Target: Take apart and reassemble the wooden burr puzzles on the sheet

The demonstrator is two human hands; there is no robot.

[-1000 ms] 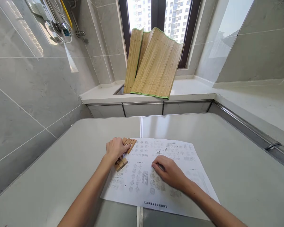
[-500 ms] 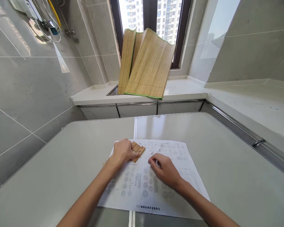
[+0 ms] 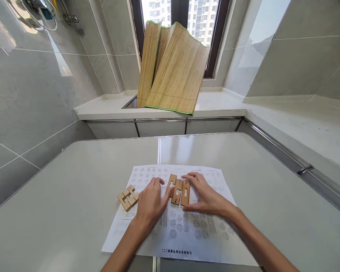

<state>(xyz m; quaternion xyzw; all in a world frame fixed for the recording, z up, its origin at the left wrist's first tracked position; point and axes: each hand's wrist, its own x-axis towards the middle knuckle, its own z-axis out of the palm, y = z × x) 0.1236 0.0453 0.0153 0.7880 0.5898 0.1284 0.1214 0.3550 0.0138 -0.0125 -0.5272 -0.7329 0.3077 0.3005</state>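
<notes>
Three flat wooden puzzle pieces with slots lie side by side on a printed paper sheet (image 3: pixel 147 245). My left hand (image 3: pixel 151 200) is at their left, its thumb touching the left wooden piece (image 3: pixel 172 180) and its index finger held apart. Between the outer two, the middle wooden piece (image 3: pixel 177 192) sits slightly lower. My right hand (image 3: pixel 206 196) spans the right wooden piece (image 3: pixel 185 192), which bears a "2", with fingertips at its far end and thumb at its near end. Left of my left hand lies another group of slotted wooden pieces (image 3: pixel 127 198), partly over the sheet's edge.
The sheet rests on a pale tabletop (image 3: pixel 59 211) with a seam down its middle. Beyond the table's far edge is a white ledge (image 3: pixel 221 104), where a folded bamboo mat (image 3: pixel 178 71) leans by the window. Tiled walls (image 3: pixel 45 87) flank the table.
My left hand has moved off the stacked-looking wooden pieces to the right and down. Three pieces now lie in a row between my hands, and my right hand has opened around the right one.
</notes>
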